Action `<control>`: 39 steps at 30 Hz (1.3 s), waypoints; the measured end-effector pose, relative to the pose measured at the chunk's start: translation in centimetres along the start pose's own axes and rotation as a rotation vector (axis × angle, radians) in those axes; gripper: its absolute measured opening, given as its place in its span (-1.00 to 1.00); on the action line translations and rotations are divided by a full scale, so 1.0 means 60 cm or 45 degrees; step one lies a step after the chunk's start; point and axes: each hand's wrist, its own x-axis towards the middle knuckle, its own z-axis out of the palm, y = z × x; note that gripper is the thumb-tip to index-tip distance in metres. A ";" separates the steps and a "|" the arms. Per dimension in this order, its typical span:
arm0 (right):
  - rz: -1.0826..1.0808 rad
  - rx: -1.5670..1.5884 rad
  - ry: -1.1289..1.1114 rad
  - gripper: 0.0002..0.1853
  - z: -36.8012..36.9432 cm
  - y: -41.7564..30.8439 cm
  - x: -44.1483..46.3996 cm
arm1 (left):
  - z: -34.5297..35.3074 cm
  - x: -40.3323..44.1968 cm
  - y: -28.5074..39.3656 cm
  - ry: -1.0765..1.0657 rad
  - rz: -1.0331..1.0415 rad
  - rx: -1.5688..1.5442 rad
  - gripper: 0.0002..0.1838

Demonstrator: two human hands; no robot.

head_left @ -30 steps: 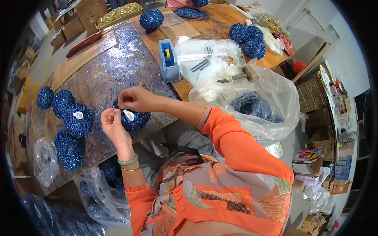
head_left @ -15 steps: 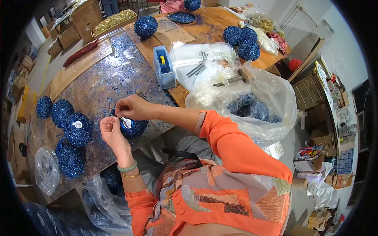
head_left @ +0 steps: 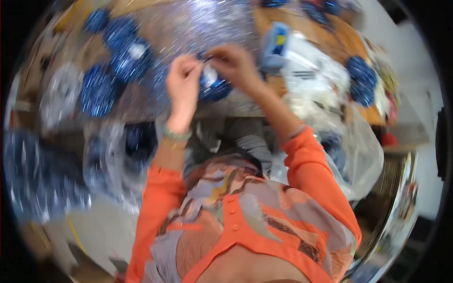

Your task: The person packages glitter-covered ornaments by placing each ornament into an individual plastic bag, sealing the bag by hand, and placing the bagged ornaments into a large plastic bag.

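A blue glitter ball (head_left: 216, 90) with a white tag (head_left: 209, 76) sits at the table's near edge, just below my hands. My left hand (head_left: 184, 85) is closed in a pinch at the ball's left side. Opposite it, my right hand (head_left: 234, 68) also pinches, above the ball's upper right. Between the fingertips runs a thin dark strand (head_left: 207, 60), blurred by motion, which seems to be held by both hands. Whether it is fixed to the ball I cannot tell.
Several blue glitter balls (head_left: 132, 59) lie at the left beside a clear plastic bag (head_left: 61, 96). A blue tape dispenser (head_left: 275, 47) and white plastic bags (head_left: 314, 70) are at the right. An open plastic bag (head_left: 361, 155) hangs near my right arm. Glitter covers the tabletop (head_left: 212, 23).
The camera view has swung, so the table and balls appear higher and turned, and the picture is blurred. My hands stay together over the same tagged ball, still pinching.
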 end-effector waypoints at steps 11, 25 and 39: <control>0.616 0.475 -0.251 0.04 0.008 0.080 -0.140 | -0.055 -0.082 -0.094 0.006 0.206 0.339 -0.41; 0.421 0.343 -0.351 -0.19 0.018 0.203 0.095 | -0.022 0.058 -0.135 0.080 -0.070 0.057 -0.25; 0.539 0.240 -0.105 -0.16 -0.036 0.179 0.013 | -0.156 -0.134 -0.129 0.103 -0.120 0.116 -0.46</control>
